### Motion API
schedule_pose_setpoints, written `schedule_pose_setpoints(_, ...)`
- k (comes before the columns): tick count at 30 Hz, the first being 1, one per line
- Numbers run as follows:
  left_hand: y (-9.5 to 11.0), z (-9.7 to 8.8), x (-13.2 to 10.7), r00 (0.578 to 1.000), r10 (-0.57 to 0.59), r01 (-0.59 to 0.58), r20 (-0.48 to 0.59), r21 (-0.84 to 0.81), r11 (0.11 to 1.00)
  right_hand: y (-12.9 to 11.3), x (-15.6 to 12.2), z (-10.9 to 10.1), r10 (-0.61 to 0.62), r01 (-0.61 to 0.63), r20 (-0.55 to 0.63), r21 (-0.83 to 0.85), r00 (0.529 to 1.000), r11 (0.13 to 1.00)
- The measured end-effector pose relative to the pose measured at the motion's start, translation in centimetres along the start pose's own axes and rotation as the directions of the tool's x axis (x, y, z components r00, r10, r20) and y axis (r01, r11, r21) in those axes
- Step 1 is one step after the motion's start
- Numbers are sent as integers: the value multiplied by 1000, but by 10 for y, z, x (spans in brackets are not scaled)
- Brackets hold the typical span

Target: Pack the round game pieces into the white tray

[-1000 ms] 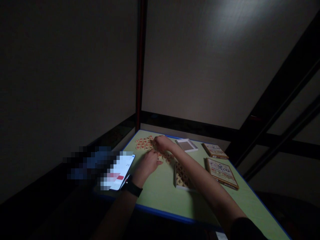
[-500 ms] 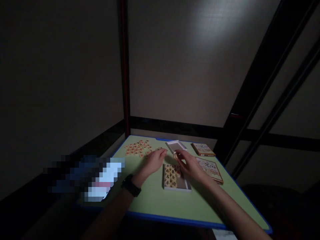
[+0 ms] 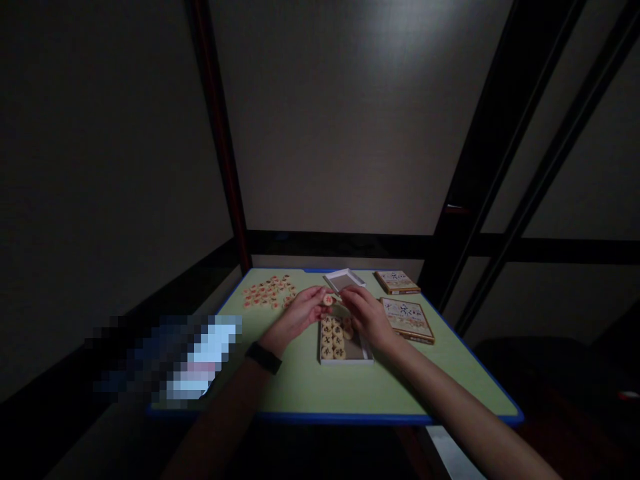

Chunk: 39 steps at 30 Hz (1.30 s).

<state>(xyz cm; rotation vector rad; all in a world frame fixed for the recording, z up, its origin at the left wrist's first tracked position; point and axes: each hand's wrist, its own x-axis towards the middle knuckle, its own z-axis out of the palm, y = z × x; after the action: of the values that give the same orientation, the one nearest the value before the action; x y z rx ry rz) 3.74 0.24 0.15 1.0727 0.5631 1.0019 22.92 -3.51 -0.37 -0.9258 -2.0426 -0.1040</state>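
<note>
A white box tray point(image 3: 367, 357) lies in the middle of a green table point(image 3: 310, 387), with several round pale game pieces point(image 3: 333, 339) lined up in its left half. My left hand point(image 3: 300, 315), with a black watch on the wrist, pinches one round piece point(image 3: 329, 301) just above the tray's far end. My right hand point(image 3: 366, 317) hovers over the tray's right side, fingers curled close to that same piece. A loose group of several round pieces point(image 3: 267, 292) lies at the far left of the table.
An empty white box tray point(image 3: 344, 281) sits behind the hands. Two flat printed box lids point(image 3: 407, 319) point(image 3: 397, 282) lie at the right. A blurred lit screen point(image 3: 200, 357) rests at the table's left edge. Dark beams and a wall stand behind the table.
My right hand came back from the loose pieces at the far left to over the tray. My left hand lifted a piece toward it. The camera swung to the right.
</note>
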Motion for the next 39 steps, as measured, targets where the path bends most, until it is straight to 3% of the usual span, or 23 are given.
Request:
schedule_pose_setpoints(8,5,-2,-2,999,34,-34,13,-41,999,9,2,-1,-89,89,-149,-11,985,996)
schedule_pose_setpoints(16,10,2,-12,993,-34,38,116,-29,999,-3,-2,-4,-85,70,-68,-193,994,979)
schedule_pose_setpoints(22,10,4,-14,989,-52,57,136,-38,998,-6,-2,-5,-164,119,-110,-335,980,935)
schedule_pose_setpoints(26,7,0,-12,988,-66,69,141,-14,998,-8,-2,-4,-178,161,-2,-412,984,897)
schedule_pose_setpoints(31,7,-1,-12,980,-120,119,156,20,993,-12,-2,-2,-195,193,36,-407,980,893)
schedule_pose_setpoints(39,9,4,-14,993,-38,41,107,-22,999,-16,-2,-1,-210,179,-132,-211,969,961)
